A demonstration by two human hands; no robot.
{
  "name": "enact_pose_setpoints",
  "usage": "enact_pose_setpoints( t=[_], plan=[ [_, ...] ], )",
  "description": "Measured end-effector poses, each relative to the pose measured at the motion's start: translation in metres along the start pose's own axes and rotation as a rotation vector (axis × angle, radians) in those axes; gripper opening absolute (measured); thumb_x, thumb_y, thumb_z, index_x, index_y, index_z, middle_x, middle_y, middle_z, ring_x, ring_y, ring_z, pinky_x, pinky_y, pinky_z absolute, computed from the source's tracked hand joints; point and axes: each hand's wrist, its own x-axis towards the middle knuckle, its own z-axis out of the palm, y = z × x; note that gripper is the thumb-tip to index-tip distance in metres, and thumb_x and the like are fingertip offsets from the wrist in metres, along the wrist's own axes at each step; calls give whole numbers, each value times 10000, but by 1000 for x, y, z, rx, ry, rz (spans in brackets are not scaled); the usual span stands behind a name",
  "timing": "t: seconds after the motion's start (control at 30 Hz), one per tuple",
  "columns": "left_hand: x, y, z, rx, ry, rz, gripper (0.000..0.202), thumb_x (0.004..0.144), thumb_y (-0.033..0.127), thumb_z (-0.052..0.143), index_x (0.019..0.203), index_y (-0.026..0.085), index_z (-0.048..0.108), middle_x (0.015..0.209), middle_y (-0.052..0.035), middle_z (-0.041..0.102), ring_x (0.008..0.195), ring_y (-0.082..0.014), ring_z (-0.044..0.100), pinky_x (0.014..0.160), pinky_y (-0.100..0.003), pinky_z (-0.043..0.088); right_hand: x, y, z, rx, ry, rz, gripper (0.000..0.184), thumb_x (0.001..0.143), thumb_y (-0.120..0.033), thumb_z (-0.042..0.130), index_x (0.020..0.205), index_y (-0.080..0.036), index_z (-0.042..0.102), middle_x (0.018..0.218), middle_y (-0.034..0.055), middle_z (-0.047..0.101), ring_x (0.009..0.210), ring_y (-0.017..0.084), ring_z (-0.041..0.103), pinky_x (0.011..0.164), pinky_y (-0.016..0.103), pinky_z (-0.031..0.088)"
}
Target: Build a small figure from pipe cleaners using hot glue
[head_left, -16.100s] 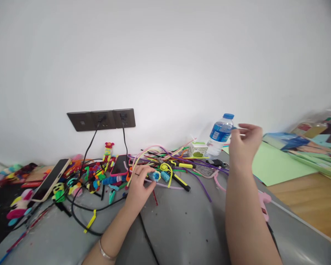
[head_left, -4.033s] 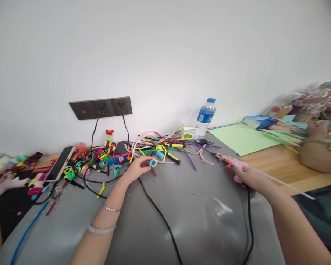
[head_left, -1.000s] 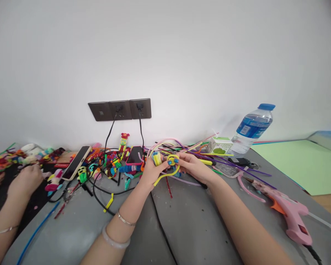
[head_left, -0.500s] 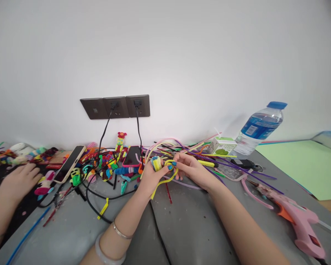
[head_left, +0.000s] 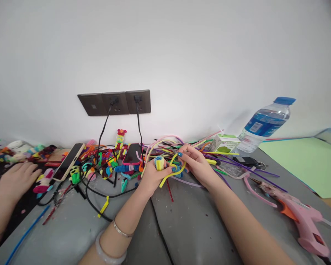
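Note:
Both of my hands meet above the grey table, near its middle. My left hand [head_left: 153, 176] is closed around a small figure [head_left: 160, 163] wound from yellow and blue pipe cleaner, whose top shows above the fist. A yellow pipe cleaner [head_left: 165, 180] loops out between my hands, its loose end hanging under my left thumb. My right hand [head_left: 194, 163] pinches this yellow strand between thumb and fingers. Some blue fuzzy material shows beneath the right fingers, partly hidden. Behind my hands lies a heap of pipe cleaners [head_left: 165, 139] in pink, purple and other colours.
A pink glue gun [head_left: 306, 224] lies at right, near a water bottle [head_left: 266, 125], a drink carton [head_left: 224, 143] and a key fob [head_left: 246, 162]. Left are phones [head_left: 69, 162], finished figures [head_left: 75, 175] and black cables [head_left: 95, 208]. Another person's hand [head_left: 18, 180] rests at far left.
The yellow strand now forms a wider loop, with its loose end swung up and right. My right hand has lifted slightly. The view has shifted a little.

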Motion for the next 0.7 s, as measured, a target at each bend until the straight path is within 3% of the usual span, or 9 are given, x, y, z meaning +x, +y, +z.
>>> enact_pose_setpoints(
  t=[0.17,0.3,0.43,0.53,0.7],
  plan=[
    [1,4,1,-86,87,-40,364,542,294,857,699,147,563,629,30,597,594,-106,602,616,-240,512,0,3,-3,-45,-25,23,219,816,-395,647,851,-203,547,503,-81,452,412,63,323,397,198,225],
    [1,9,3,-212,134,-44,432,494,319,883,662,152,523,608,48,583,582,-89,601,612,-219,515,-1,1,-4,-121,-52,9,225,812,-357,632,934,-170,608,452,-97,401,404,63,328,413,197,247],
    [0,11,4,-291,145,-42,483,453,327,905,642,155,495,593,58,578,576,-78,600,625,-211,522,-2,-1,-2,-136,-109,43,268,817,-435,642,878,-188,557,476,-81,489,380,70,384,389,202,312],
    [0,10,2,-306,130,-31,499,464,330,907,639,161,471,609,57,592,573,-72,599,617,-204,521,-2,0,0,-100,-156,60,306,809,-473,655,839,-194,530,614,-33,604,429,82,503,425,218,395],
    [0,11,1,-307,96,-25,488,499,315,904,650,164,465,616,59,595,570,-66,601,599,-186,510,-2,2,0,-115,-163,99,295,792,-441,679,832,-183,541,635,-38,595,441,78,534,431,211,372]
  ],
)
